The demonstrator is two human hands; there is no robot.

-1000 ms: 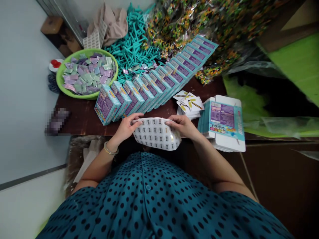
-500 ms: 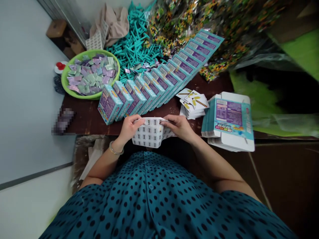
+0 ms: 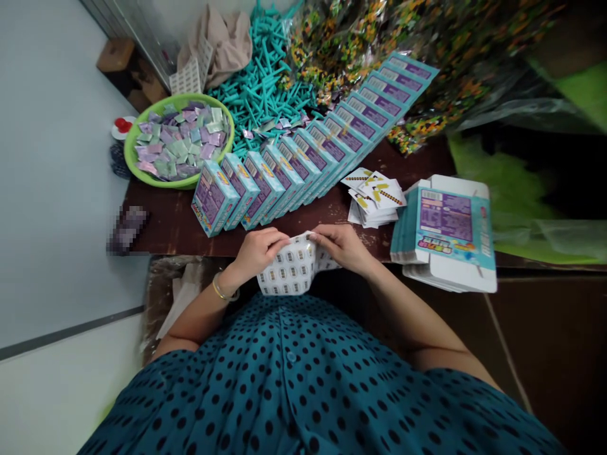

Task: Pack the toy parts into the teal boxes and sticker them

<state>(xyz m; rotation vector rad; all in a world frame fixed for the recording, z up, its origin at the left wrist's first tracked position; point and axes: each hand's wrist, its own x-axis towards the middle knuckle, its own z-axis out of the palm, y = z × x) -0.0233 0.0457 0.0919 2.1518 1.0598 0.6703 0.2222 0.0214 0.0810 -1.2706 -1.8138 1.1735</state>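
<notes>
Between my hands, just in front of the table edge, is a white sheet of round stickers [image 3: 286,272], bent over toward the right. My left hand [image 3: 260,254] grips its upper left edge, the fingers closed. At the upper right edge, my right hand [image 3: 342,248] pinches the sheet between thumb and fingers. Small dark print shows on each sticker. Beyond my hands, a slanting row of blue and purple boxes [image 3: 213,197] stands on the table, leaning one behind another. White cards [image 3: 374,197] with a yellow and black picture lie in a loose pile beyond my right hand.
A stack of flat unfolded boxes [image 3: 446,218] sits at the right table edge. At the left stands a green basin [image 3: 129,155] full of small sachets. Teal plastic sticks [image 3: 265,82] are heaped behind the boxes, beside clear bags of colourful pieces [image 3: 327,47]. More sticker sheets [image 3: 187,79] lie at the back.
My left hand has shifted inward along the sheet's top edge, closer to my right hand. The sheet sits slightly lower and is bent differently. The whole view has shifted a little.
</notes>
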